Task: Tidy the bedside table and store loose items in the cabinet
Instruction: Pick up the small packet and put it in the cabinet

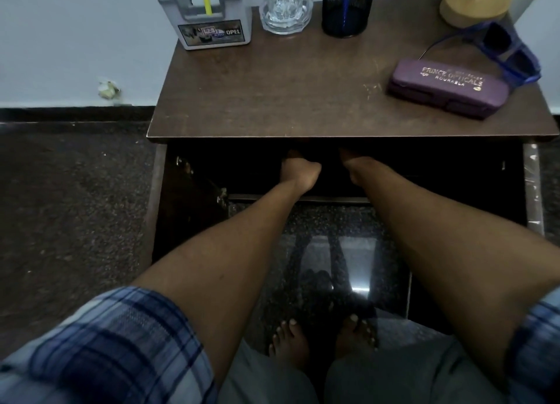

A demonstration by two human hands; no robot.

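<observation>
Both hands, left [298,169] and right [353,164], reach inside the open cabinet [424,173] (grips hidden).

We noted the brown table [272,94], top scuffed. At its back edge stood a grey organiser [209,25], a clear glass [286,10] and a black mesh pen cup [347,10], in a row. At right lay a shut purple case [448,87], gold lettering up; blue sunglasses [509,52] rested just behind it. Below, the cabinet [424,173] stood open, interior dark.
</observation>
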